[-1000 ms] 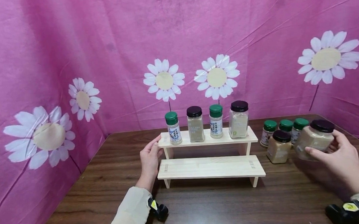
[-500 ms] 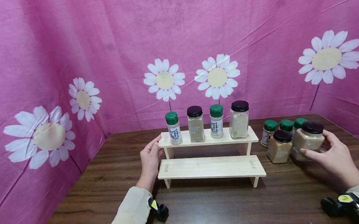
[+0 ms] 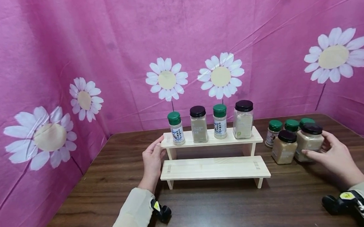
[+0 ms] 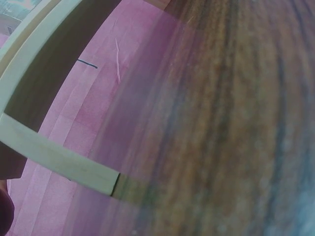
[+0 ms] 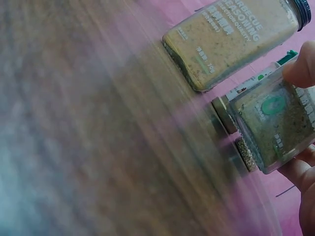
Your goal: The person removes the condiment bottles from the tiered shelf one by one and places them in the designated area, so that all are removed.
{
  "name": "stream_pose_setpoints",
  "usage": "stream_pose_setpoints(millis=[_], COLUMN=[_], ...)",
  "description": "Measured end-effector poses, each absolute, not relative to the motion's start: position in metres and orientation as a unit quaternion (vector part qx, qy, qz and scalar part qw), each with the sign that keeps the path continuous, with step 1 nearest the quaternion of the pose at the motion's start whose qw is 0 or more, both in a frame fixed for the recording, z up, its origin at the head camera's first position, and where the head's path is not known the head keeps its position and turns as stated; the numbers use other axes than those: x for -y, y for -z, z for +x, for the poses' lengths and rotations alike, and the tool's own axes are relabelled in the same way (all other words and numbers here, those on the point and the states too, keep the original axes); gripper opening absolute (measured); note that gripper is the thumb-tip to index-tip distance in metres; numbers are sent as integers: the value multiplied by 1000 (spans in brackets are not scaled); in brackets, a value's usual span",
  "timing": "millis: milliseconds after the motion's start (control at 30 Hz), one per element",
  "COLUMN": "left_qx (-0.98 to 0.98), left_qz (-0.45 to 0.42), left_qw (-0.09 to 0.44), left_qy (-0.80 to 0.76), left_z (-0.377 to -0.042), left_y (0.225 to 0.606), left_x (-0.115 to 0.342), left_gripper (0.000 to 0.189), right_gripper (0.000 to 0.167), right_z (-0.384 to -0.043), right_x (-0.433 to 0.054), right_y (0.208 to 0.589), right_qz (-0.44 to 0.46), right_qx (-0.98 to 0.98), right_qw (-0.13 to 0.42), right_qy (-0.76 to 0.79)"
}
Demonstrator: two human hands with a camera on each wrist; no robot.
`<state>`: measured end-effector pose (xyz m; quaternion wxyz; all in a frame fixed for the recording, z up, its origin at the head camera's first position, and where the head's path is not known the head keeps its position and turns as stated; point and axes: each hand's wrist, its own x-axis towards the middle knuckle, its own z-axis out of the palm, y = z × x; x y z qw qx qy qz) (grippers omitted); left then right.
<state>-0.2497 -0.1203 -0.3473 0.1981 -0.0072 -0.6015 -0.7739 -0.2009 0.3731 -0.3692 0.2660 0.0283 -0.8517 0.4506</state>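
My left hand [image 3: 152, 164] grips the left end of a two-tier wooden rack [image 3: 215, 168] by its upper shelf. In the left wrist view a finger shows at the lower left, beside the rack's pale wood [image 4: 59, 157]. On the right, my right hand [image 3: 339, 159] holds a clear square seasoning jar [image 3: 309, 144] with a black lid, thumb in front and fingers behind. Its base is low, close to the tabletop. Just left of it stands a black-lidded barbecue seasoning jar [image 3: 284, 149], whose printed label [image 5: 236, 37] shows in the right wrist view.
Several green-capped shakers [image 3: 272, 133] stand behind the two jars at right. On the upper shelf are two green-capped shakers [image 3: 177, 135] alternating with two black-lidded jars [image 3: 199, 129]. A pink flowered cloth [image 3: 121, 62] hangs behind the dark wooden table [image 3: 204, 207].
My right hand has moved left and lowered the seasoning jar, bringing it close beside the other black-lidded jar. The left hand has stayed on the rack.
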Motion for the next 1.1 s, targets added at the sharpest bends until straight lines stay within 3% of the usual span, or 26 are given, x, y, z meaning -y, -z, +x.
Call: stream_pose_setpoints(millis=[300, 500, 1100], left_qx=[588, 587, 591], left_qz=[-26, -21, -8], left_qw=[197, 202, 200], left_qy=[784, 783, 782], left_z=[-252, -252, -251], left_y=[346, 344, 347], left_x=[118, 118, 120], left_gripper=[34, 35, 35], right_gripper=[76, 71, 71], right_z=[-205, -206, -208], right_x=[-376, -377, -378], right_y=[369, 372, 375], right_qz=[5, 10, 71], right_qx=[883, 872, 847], right_qw=[248, 249, 218], right_qy=[-399, -421, -479])
